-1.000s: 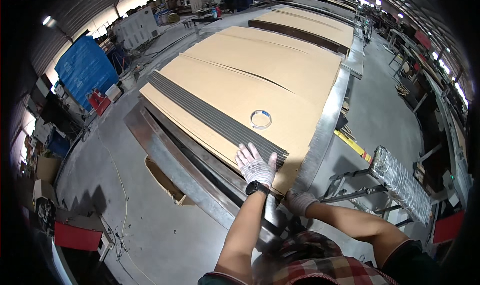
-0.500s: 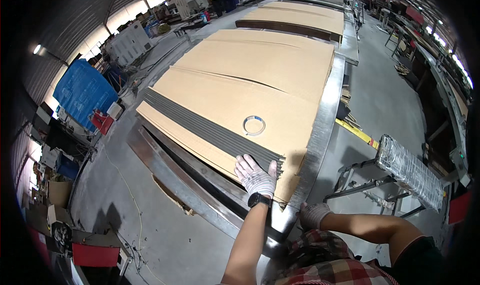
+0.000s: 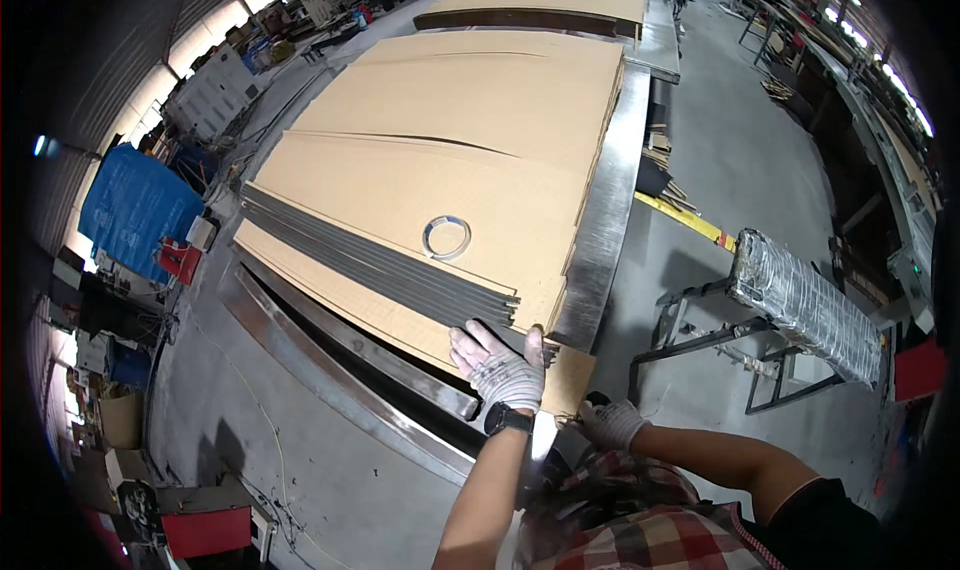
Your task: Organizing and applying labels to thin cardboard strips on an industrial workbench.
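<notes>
My left hand, in a pale glove with a dark watch at the wrist, lies with fingers spread at the near end of the dark grey strips. These long, narrow strips lie side by side across tan corrugated sheets. A tan flap reaches past the stack at the near corner, over the metal edge. Beside that flap my right hand, also gloved, is closed, with a small dark piece at its fingertips that I cannot make out. A pale ring-shaped roll rests on the sheets.
A bright metal border runs along the table's right side; curved metal beams stand on its left. A plastic-wrapped bench is on the right. Farther off are another sheet stack and a blue cover.
The whole view has shifted, with the table now further left and up. A tan flap now covers the metal border at the near corner, and my right hand has moved beside it.
</notes>
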Demonstrator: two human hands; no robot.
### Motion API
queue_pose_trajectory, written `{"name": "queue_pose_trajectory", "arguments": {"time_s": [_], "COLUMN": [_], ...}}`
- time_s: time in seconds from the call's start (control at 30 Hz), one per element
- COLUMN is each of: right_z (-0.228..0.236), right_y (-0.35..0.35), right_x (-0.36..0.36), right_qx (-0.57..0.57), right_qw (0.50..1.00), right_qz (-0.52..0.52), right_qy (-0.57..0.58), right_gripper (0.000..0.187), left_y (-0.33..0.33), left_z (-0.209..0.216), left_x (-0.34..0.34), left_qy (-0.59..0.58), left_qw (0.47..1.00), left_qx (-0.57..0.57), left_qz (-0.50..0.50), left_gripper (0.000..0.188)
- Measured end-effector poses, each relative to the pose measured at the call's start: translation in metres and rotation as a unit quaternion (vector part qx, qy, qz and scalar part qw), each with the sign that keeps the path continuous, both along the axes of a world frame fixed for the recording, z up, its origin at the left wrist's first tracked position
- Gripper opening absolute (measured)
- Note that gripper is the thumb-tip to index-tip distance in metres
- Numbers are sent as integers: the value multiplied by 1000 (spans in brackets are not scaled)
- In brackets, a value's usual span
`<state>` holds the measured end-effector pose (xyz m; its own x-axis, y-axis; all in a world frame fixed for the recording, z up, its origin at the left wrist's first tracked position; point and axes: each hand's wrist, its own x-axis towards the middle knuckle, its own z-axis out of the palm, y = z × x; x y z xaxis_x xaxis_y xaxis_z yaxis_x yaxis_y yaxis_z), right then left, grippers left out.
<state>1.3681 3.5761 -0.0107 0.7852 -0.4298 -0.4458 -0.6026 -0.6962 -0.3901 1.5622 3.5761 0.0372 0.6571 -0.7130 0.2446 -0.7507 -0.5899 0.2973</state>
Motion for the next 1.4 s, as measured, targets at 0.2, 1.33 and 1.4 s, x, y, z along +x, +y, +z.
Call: {"name": "queue_pose_trajectory", "arguments": {"time_s": [0.2,1.33,1.4], "right_z": [-12,2,14], "right_y": [1,-72,-46], "right_x": [-23,-43,-58], "right_qx": [82,520,549], "right_qw": [993,740,649], "right_qz": [-48,-278,-376], "right_qy": [64,-322,-369], "right_gripper": [37,56,69], "left_y": [0,73,78], "left_z": [-3,-45,-44], "left_x": [-6,-191,-196], "left_qy": [-19,557,614], "left_qw": [1000,701,661], "left_qx": [17,-403,-373], "left_qz": [9,189,214], "left_gripper": [99,50,59]}}
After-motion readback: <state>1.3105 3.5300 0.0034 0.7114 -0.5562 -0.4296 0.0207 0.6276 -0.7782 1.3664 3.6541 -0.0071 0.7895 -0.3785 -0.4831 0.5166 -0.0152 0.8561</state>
